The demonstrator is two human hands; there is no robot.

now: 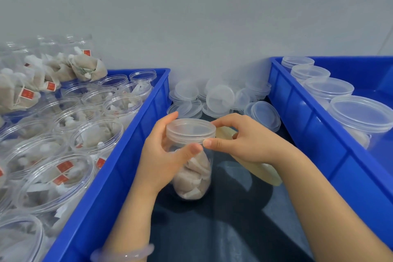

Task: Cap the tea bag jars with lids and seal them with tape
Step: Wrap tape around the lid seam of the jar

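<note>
Nearest, a pale translucent bangle (125,253) circles the left wrist. Just beyond it, a clear plastic jar (192,174) of tea bags stands upright on the dark table (223,229), between two blue crates. The left hand (163,155) wraps the jar's upper body, thumb across the near side just under the lid (190,130), fingers behind. The right hand (242,140) pinches the lid's rim, thumb tip on its near right edge and forefinger on its far edge; the lid sits on the jar's mouth. Under the right hand a flat beige strip-like object (255,168) lies on the table; what it is I cannot tell.

The left crate (131,144) holds many open jars (95,134) with tea bags. The right crate (308,117) holds a row of capped jars (359,114). Farther back, between the crates, loose clear lids (219,97) are heaped against the grey wall (191,17).
</note>
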